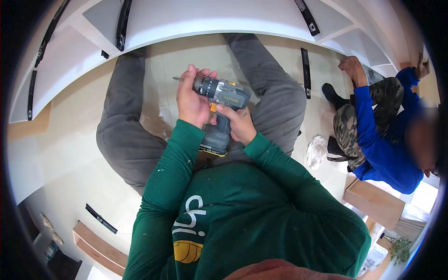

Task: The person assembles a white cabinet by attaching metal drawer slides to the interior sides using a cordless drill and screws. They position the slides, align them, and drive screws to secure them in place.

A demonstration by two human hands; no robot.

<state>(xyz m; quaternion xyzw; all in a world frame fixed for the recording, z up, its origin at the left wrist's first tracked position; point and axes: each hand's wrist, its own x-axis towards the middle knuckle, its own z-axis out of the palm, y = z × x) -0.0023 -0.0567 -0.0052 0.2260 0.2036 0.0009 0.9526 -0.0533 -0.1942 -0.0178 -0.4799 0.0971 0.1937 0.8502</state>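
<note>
A grey and black cordless drill [231,94] with orange switches lies across my lap, its nose turned to the left. My right hand [240,125] is wrapped around its handle, the thumb close to the orange switch. Around the black chuck [205,86] my left hand [192,101] is closed, with fingertips showing behind it. A thin bit [178,79] sticks out to the left past my left fingers. Below the handle sits the battery pack [214,141], near my belly.
A white cabinet frame [210,18] with black drawer runners [123,25] spans the far side. More runners [305,73] lie on the tiled floor, one [101,218] at lower left. A co-worker in blue [378,140] sits at right, near a crumpled white bag [317,151].
</note>
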